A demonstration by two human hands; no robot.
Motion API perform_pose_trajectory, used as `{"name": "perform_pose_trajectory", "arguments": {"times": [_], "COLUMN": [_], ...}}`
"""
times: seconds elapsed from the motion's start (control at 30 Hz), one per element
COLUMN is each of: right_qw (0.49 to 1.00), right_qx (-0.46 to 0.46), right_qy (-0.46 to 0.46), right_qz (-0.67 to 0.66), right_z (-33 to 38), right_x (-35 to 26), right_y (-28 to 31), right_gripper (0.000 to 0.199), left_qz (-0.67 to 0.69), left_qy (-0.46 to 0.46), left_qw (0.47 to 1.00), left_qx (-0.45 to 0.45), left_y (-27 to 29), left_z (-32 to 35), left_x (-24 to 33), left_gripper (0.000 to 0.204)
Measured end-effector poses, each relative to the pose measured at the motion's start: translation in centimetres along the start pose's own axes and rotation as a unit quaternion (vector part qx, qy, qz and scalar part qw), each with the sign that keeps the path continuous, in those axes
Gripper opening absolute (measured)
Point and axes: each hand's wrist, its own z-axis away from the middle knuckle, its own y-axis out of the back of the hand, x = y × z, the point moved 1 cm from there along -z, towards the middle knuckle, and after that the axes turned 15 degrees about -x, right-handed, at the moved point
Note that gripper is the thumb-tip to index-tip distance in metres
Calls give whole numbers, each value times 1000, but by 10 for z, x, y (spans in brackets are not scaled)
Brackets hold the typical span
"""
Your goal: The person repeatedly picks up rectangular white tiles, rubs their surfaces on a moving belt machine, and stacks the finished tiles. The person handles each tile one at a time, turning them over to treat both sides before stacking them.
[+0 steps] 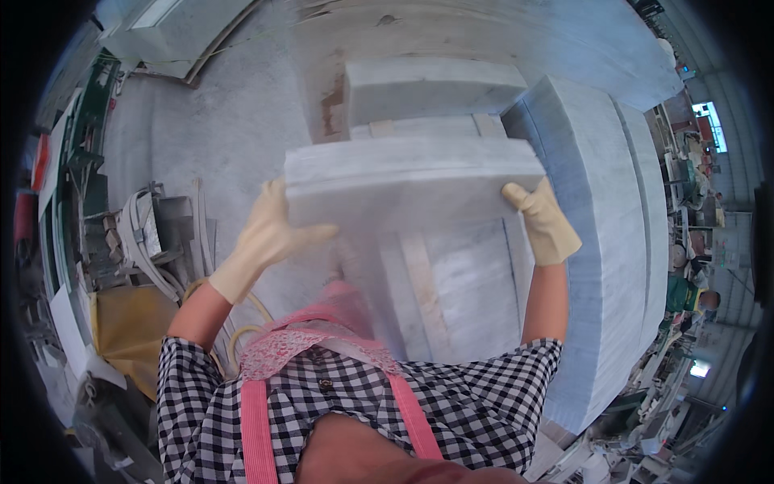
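Observation:
A pale grey-white, marble-like stone slab (pixel 411 194) is held up in front of me, its long upper edge running left to right. A thin line along that edge makes it look layered; I cannot tell whether it is one slab or two. My left hand (pixel 278 226), in a cream rubber glove, grips its left end with the thumb on the near face. My right hand (pixel 545 222), gloved alike, clasps the right end, thumb also on the near face. Below lies a flat layer of similar stone (pixel 476 282) with a light strip (pixel 422 278) across it; the held slab hides part of it.
Long stone stacks (pixel 592 185) stand close on my right. Another stone block (pixel 435 85) lies beyond the held slab. Bent strips and scrap (pixel 149 238) and a yellow-brown sheet (pixel 125 327) are at left. A person in green (pixel 685 297) is far off at right.

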Motion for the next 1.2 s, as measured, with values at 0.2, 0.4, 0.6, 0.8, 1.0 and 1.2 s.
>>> {"name": "perform_pose_trajectory", "arguments": {"times": [0.2, 0.4, 0.6, 0.8, 1.0, 1.2], "right_qw": [999, 995, 984, 990, 976, 984], "right_qx": [-24, -55, -48, 41, 82, 45], "right_qy": [38, 56, 128, 123, 68, 27], "right_qz": [5, 58, 116, -61, -192, -168], "right_z": [-40, -20, 119, 223, 213, 198], "right_x": [-2, 16, 42, 34, 60, 75], "right_y": [55, 58, 53, -5, -3, 6], "right_gripper": [80, 80, 93, 102, 79, 73], "left_qz": [-20, -101, -55, -26, 105, 40], "left_qy": [-29, -110, 21, -22, 171, 118], "left_qw": [999, 976, 984, 999, 979, 992], "left_qx": [24, 157, 167, 7, -22, 34], "left_y": [-36, -64, -134, -170, -177, -182], "left_z": [-39, -1, 133, 204, 217, 204], "left_x": [42, 47, 87, 99, 79, 81], "left_gripper": [60, 42, 42, 48, 70, 72]}}
